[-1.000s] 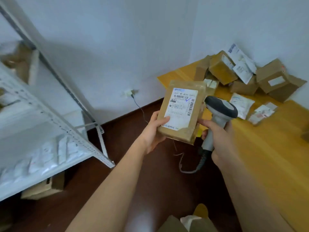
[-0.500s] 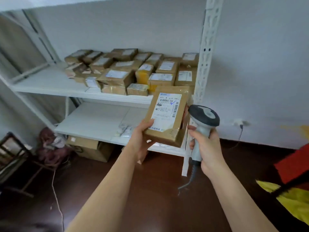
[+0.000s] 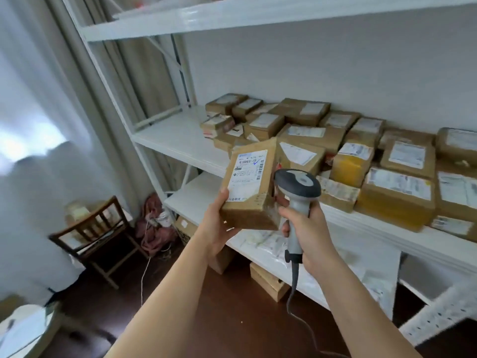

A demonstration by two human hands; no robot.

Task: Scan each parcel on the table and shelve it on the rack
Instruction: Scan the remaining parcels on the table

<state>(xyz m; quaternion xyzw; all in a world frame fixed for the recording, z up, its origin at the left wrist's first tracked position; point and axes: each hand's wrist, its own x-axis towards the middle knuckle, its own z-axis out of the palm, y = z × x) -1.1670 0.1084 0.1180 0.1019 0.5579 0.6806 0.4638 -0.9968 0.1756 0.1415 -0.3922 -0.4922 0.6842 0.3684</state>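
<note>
Left hand (image 3: 219, 223) grips parcel (image 3: 249, 187) label-up before rack (image 3: 180, 140), probably for shelving; right hand (image 3: 307, 228) clasps scanner (image 3: 296, 187).

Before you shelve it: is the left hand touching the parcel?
Touching. The head view shows the left hand gripping the parcel from below, thumb on its label face.

Parcels (image 3: 309, 135) crowd the rack (image 3: 180, 140) shelf; chair (image 3: 95, 228) stands left of it.

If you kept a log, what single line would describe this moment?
left hand: holds parcel, label up | right hand: grips scanner | rack: middle shelf part full | step: shelving pending
</note>
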